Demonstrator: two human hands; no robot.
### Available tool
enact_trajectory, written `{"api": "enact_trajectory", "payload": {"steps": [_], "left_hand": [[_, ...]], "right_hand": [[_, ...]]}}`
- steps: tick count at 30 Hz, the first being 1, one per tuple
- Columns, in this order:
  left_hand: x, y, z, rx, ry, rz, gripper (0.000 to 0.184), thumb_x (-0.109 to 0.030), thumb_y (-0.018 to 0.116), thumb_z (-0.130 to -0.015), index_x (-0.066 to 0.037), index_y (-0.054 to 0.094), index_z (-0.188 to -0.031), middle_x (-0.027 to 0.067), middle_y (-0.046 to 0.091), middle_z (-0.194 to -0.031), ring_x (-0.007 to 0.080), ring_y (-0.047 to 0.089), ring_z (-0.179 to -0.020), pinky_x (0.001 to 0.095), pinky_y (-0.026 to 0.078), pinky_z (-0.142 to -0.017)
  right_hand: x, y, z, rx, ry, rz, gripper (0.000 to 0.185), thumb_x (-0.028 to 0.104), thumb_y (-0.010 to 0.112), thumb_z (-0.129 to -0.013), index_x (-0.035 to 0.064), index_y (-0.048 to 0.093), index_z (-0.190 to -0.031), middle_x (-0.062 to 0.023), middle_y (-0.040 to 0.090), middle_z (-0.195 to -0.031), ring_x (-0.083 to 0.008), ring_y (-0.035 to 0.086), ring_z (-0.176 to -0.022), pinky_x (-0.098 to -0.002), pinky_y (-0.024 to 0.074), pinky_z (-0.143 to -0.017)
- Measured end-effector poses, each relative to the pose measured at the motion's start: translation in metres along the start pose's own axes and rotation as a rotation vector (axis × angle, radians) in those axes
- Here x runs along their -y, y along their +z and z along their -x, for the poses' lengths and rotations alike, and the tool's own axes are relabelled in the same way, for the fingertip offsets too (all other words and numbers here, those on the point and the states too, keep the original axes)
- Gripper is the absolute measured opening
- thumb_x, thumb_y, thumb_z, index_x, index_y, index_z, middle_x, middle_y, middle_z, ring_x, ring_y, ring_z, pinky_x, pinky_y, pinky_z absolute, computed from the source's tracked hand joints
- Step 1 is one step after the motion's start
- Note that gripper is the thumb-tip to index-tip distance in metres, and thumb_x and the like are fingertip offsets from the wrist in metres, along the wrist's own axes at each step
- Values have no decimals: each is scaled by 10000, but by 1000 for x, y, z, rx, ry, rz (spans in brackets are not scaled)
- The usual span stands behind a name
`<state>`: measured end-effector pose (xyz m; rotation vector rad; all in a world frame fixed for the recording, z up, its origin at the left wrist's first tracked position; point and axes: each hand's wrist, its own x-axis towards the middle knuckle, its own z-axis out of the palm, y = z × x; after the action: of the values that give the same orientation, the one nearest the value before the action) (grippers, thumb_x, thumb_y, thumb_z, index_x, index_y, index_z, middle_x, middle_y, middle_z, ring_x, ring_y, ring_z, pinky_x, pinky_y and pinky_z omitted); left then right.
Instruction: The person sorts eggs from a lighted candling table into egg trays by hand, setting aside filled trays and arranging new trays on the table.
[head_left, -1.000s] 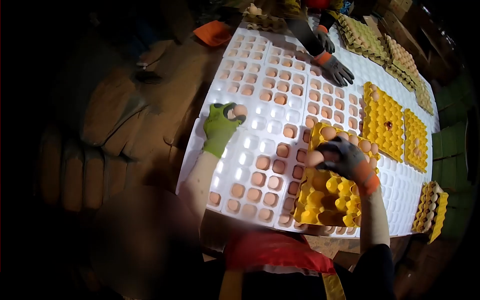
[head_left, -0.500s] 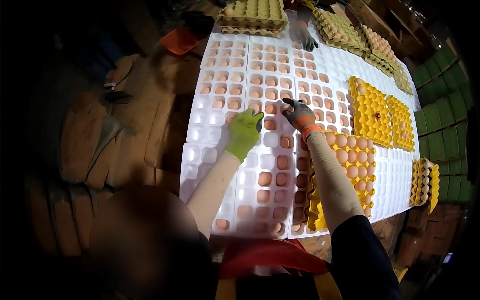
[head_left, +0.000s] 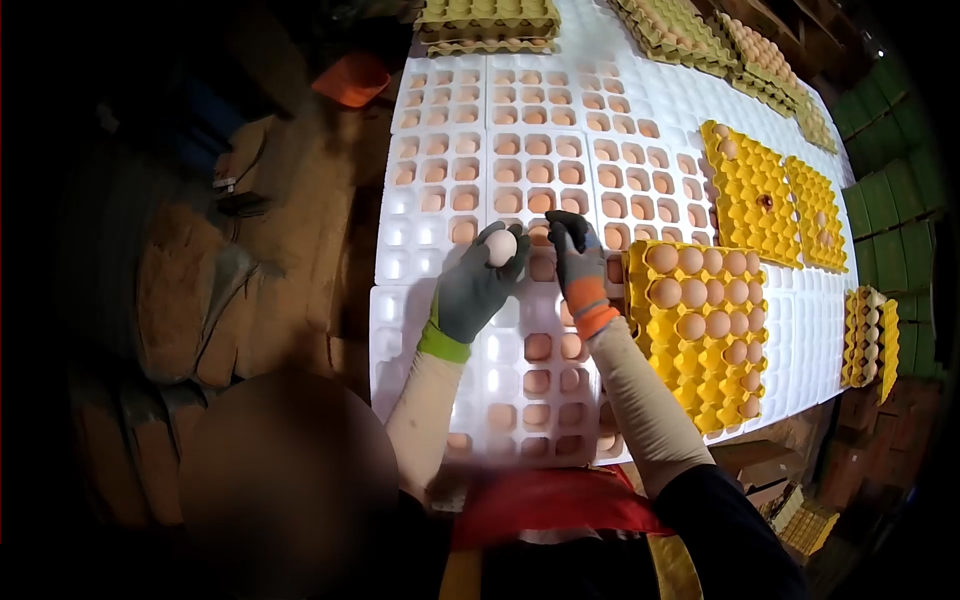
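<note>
My left hand (head_left: pixel 475 285), in a grey glove with a green cuff, is turned palm up with its fingers closed around a pale egg (head_left: pixel 502 247). To its right, my right hand (head_left: pixel 580 258), in a grey and orange glove, reaches over the white foam trays (head_left: pixel 398 305). Its fingers are bent together beside an egg (head_left: pixel 538 236) in a cell; whether they grip anything is hidden. Brown eggs sit singly in many foam cells around both hands. Right of my right forearm lies a yellow egg tray (head_left: pixel 690 378), partly filled with eggs.
Two more yellow trays (head_left: pixel 750 190) lie farther right, one with a dark broken egg (head_left: pixel 766 202). Stacked greenish trays (head_left: pixel 487 22) stand at the far end, and others with eggs (head_left: pixel 760 60) line the far right. An orange container (head_left: pixel 352 80) is left of the table.
My left hand has turned from palm down to palm up, showing an egg. My right hand has drawn slightly left and nearer. Another person's gloved hand at the far end has gone from view.
</note>
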<state>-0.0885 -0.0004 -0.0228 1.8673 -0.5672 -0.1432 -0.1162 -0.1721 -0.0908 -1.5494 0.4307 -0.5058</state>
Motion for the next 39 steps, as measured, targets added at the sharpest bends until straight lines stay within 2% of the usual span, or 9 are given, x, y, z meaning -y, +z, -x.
{"api": "enact_trajectory", "payload": {"steps": [3,5,8,13,18,24,28,30,39], "left_hand": [[9,6,-3,91,154,120,379,-130,451,-1096,-46,513,-1460,70,694,-1257,151,669,-1040,261,545,-839],[-4,12,-2,104,-693,1343,404,-269,418,-1129,-63,506,-1466,41,695,-1212,94,600,-851,228,479,-697],[-11,25,8,159,-445,812,480,-408,457,-1114,-59,547,-1431,43,684,-1197,75,623,-908,233,509,-722],[-54,46,12,142,-207,557,446,-206,568,-1081,-20,535,-1484,44,676,-1232,61,613,-813,202,489,-634],[-91,47,14,247,-305,785,434,-128,620,-1038,-30,567,-1458,61,688,-1260,71,637,-817,216,523,-663],[-124,73,23,206,-12,244,583,-24,798,-853,-66,625,-1408,58,692,-1235,92,650,-796,247,535,-698],[-135,98,29,202,-93,236,609,-24,823,-829,-64,626,-1404,35,689,-1181,83,643,-805,238,529,-699],[-130,111,31,257,-182,378,580,-22,784,-879,-40,593,-1427,34,685,-1161,87,639,-800,239,531,-700],[-149,167,50,231,-612,906,415,-389,484,-1110,-56,589,-1336,-18,605,-843,50,455,-626,188,374,-557]], "right_hand": [[46,-27,11,143,38,25,225,134,615,-1019,39,682,-1211,-59,703,-1115,-159,649,-995,-299,516,-885],[72,-38,23,269,118,-11,302,156,666,-999,59,655,-1285,-54,691,-1136,-153,656,-1022,-281,531,-899],[91,-46,43,305,24,95,449,167,767,-917,109,636,-1342,-62,626,-1210,-163,664,-1032,-308,558,-883],[90,-70,55,249,188,-101,514,120,802,-868,89,627,-1350,-65,670,-1148,-164,665,-1022,-304,566,-881],[105,-104,73,297,345,-712,484,285,584,-1038,10,498,-1427,-119,655,-1299,-192,664,-1119,-345,554,-966],[108,-137,83,467,343,-1037,385,271,437,-1102,12,540,-1368,-93,633,-1232,-195,608,-1106,-354,479,-1002],[97,-145,95,121,406,-914,279,172,500,-1055,20,601,-1267,-88,644,-1140,-211,624,-990,-340,508,-888],[95,-171,95,213,-200,113,253,5,585,-939,16,639,-1186,-106,634,-1017,-247,640,-900,-334,522,-772],[121,-217,104,34,-186,106,210,-16,555,-974,45,697,-1116,-40,620,-973,-145,625,-886,-282,513,-766]]}}
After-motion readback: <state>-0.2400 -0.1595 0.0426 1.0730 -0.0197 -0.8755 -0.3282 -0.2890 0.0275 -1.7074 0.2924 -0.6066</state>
